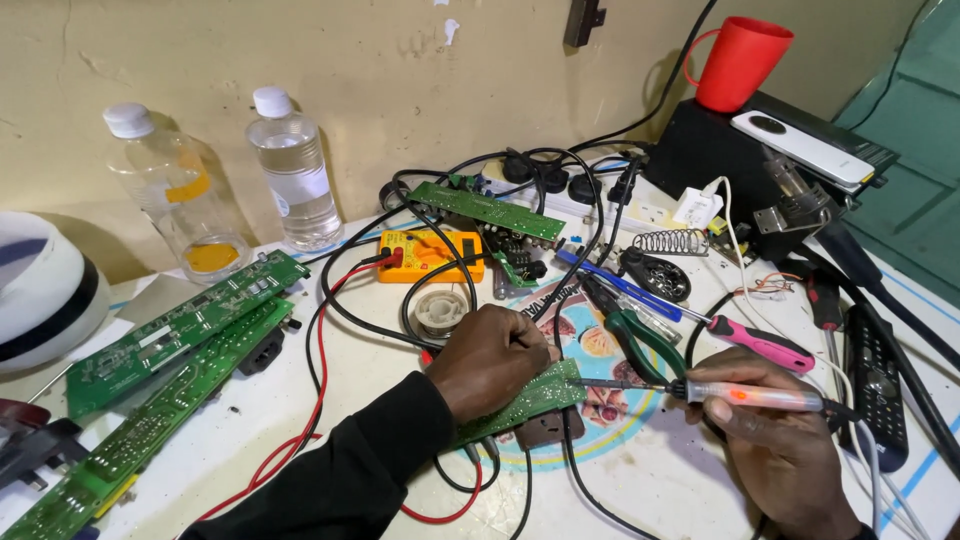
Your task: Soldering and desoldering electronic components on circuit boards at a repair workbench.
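Green rectangular circuit board [530, 395] is lying near the middle of the cluttered white table [650, 480], pinned under the left hand [490, 358], whose fingers are curling together and pressing down on it. Right hand [775, 440] is gripping a translucent pen-shaped soldering iron [750, 396], fingers clamped around its barrel (an orange glow is showing inside), tip touching the board's right edge. Green-handled pliers [635, 335] are lying just beyond.

Bright, even light fills the view. The bottles [190, 190] far beyond the left hand [490, 360] cast soft shadows on the wall [400, 80]. The table [650, 480] near the right hand [775, 440] shows mild glare. Focus is sharp at the hands; edges bend slightly, wide-angle.
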